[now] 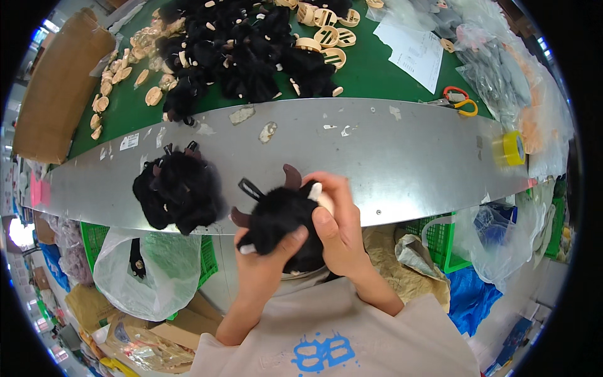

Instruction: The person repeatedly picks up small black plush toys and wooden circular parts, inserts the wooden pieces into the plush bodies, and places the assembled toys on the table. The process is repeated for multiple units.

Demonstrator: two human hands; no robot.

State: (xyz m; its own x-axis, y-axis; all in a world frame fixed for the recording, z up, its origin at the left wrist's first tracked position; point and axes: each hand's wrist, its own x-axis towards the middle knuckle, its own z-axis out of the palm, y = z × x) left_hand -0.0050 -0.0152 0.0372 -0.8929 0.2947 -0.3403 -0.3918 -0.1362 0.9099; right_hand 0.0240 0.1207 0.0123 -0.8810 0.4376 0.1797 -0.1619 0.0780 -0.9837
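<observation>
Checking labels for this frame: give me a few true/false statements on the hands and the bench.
1. Both hands, left hand and right hand, hold the black plush toy. True.
2. The scissors have blue handles. False: red and yellow.
3. A pile of black plush toys lies on the metal bench to the person's left. True.
4. The yellow tape roll sits at the bench's left end. False: the right end.

a plush toy [279,217] is sitting at the near edge of the worktop [389,163], with a pile of plush toys [176,191] lying to its left. scissors [461,100] and a tape roll [512,149] are lying far right; wooden discs [326,34] are lying behind.
</observation>
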